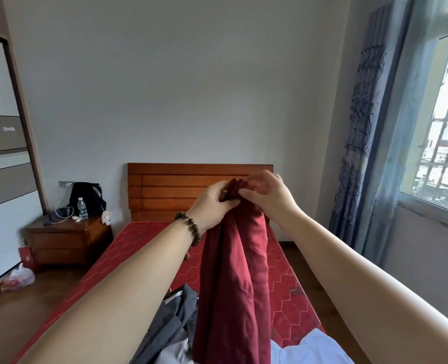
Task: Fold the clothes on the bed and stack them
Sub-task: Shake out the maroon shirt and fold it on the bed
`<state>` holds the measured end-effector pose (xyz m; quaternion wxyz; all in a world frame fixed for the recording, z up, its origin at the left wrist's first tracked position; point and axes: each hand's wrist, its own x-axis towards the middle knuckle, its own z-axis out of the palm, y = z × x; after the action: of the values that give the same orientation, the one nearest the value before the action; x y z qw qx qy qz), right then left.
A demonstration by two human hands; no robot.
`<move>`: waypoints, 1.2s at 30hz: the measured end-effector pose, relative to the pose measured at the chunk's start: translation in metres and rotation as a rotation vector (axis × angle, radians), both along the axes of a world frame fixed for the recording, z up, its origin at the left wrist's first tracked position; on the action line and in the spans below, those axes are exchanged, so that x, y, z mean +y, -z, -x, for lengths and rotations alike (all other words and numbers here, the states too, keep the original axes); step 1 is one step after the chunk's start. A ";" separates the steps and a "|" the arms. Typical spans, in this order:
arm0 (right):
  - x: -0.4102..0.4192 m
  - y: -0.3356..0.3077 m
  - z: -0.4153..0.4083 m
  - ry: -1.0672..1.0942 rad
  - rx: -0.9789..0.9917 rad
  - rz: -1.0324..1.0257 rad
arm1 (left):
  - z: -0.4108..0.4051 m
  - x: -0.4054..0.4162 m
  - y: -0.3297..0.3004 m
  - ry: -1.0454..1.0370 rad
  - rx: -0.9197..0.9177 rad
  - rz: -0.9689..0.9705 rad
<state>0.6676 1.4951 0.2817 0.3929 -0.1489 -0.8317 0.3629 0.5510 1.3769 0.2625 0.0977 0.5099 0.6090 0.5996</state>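
Both hands held the red garment [233, 271] up above the bed [283, 285]. The left hand [212, 203] and right hand [265, 195] pinched its top edge, likely so it hung straight for folding.

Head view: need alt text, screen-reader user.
Both hands, left and right, pinch the top edge of a dark red garment, holding it hanging above a red patterned mattress. A crumpled grey garment and pale blue cloth lie beneath; a wooden headboard stands behind.
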 end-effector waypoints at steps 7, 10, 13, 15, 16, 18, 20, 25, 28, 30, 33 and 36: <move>-0.007 -0.010 0.017 -0.209 -0.300 -0.220 | 0.011 -0.030 -0.012 -0.078 0.093 0.009; -0.013 -0.008 0.036 -0.251 -0.230 -0.150 | 0.025 -0.048 -0.002 -0.300 0.048 -0.005; -0.027 0.003 0.054 -0.321 -0.156 -0.096 | 0.034 -0.072 0.016 -0.395 0.117 0.035; -0.040 0.011 0.066 -0.367 -0.129 -0.072 | 0.036 -0.089 0.030 -0.467 0.148 0.045; -0.047 0.015 0.071 -0.399 -0.121 -0.055 | 0.037 -0.098 0.038 -0.496 0.144 0.052; -0.061 0.022 0.082 -0.464 -0.111 -0.026 | 0.039 -0.114 0.053 -0.521 0.117 0.102; -0.077 0.026 0.091 -0.500 -0.111 -0.019 | 0.045 -0.128 0.066 -0.503 0.082 0.179; -0.116 0.027 0.116 -0.502 -0.135 -0.069 | 0.064 -0.172 0.077 -0.486 0.115 0.269; -0.138 0.029 0.135 -0.464 -0.140 -0.093 | 0.086 -0.209 0.080 -0.520 0.115 0.278; -0.159 0.030 0.148 -0.422 -0.144 -0.114 | 0.103 -0.237 0.080 -0.515 0.107 0.267; -0.200 0.035 0.172 -0.362 -0.155 -0.099 | 0.130 -0.283 0.080 -0.508 0.101 0.249; -0.252 0.041 0.197 -0.332 -0.122 -0.056 | 0.159 -0.331 0.083 -0.407 0.097 0.304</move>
<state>0.4701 1.2434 0.2403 0.2806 -0.0201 -0.8768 0.3899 0.3917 1.0456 0.1791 0.0212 0.3842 0.7862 0.4836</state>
